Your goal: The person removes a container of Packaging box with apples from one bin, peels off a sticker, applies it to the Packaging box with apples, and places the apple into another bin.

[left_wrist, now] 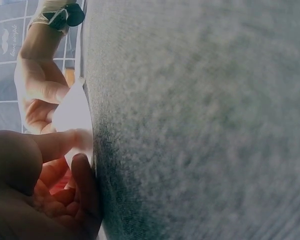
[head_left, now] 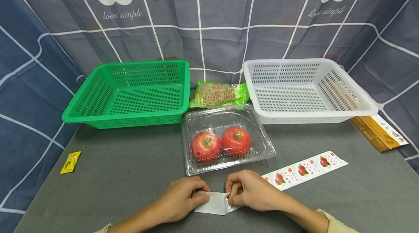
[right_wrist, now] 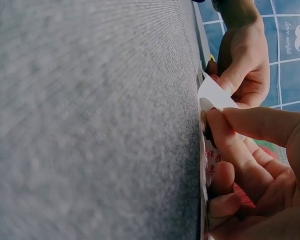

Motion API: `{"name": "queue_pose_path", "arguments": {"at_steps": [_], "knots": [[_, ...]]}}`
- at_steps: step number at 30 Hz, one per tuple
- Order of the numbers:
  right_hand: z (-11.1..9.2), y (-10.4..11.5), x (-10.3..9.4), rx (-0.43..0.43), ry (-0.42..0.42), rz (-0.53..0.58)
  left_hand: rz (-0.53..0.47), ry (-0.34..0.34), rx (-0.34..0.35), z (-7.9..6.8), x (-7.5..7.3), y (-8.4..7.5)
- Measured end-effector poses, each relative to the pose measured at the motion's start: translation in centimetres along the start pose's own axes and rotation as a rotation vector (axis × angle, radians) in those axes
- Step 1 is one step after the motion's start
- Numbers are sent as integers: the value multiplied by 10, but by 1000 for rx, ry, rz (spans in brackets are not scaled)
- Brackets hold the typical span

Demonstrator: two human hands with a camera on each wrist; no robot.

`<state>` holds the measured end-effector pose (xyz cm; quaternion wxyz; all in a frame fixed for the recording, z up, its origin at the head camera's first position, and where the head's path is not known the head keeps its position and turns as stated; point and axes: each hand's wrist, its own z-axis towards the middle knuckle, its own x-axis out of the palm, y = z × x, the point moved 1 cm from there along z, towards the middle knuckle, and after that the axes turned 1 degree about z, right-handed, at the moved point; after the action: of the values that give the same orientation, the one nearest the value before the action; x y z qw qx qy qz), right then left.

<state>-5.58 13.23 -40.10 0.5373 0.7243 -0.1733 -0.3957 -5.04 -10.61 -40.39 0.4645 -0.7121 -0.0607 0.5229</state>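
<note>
A long strip of stickers (head_left: pixel 304 170) printed with red fruit lies slantwise on the grey table, its near end under the hands. My left hand (head_left: pixel 183 198) pinches the blank white end of the strip (head_left: pixel 215 204) between thumb and fingers. Beside it, my right hand (head_left: pixel 253 191) pinches the strip where the white part meets a lifted, folded edge. In the right wrist view, the thumb and index finger grip a sticker edge (right_wrist: pixel 206 104) that curls up; red characters show below it. Just beyond the hands, two red round fruits (head_left: pixel 207 145) sit in a lidded clear plastic box (head_left: pixel 229 165).
A green basket (head_left: pixel 131 119) stands at back left and a white basket (head_left: pixel 314 115) at back right. Between them lies a green-edged food packet (head_left: pixel 217 94). A small yellow packet (head_left: pixel 70 162) is at left; an orange-brown box (head_left: pixel 379 133) sits at far right.
</note>
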Motion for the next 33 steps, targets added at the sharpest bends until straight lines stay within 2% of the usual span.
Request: {"name": "queue_pose_path", "arguments": {"at_steps": [8, 15, 18, 23, 33], "knots": [[-2, -5, -2, -53, 29, 60, -18, 6, -9, -1, 0, 0], [-10, -8, -5, -155, 30, 85, -136, 9, -22, -2, -2, 2], [-14, -9, -7, -181, 18, 59, -180, 16, -14, -4, -3, 3], [-17, -9, -10, -191, 13, -15, -190, 17, -18, -5, -4, 3], [-17, -8, -15, -180, 62, -46, -191, 17, -12, -5, -4, 3]]}}
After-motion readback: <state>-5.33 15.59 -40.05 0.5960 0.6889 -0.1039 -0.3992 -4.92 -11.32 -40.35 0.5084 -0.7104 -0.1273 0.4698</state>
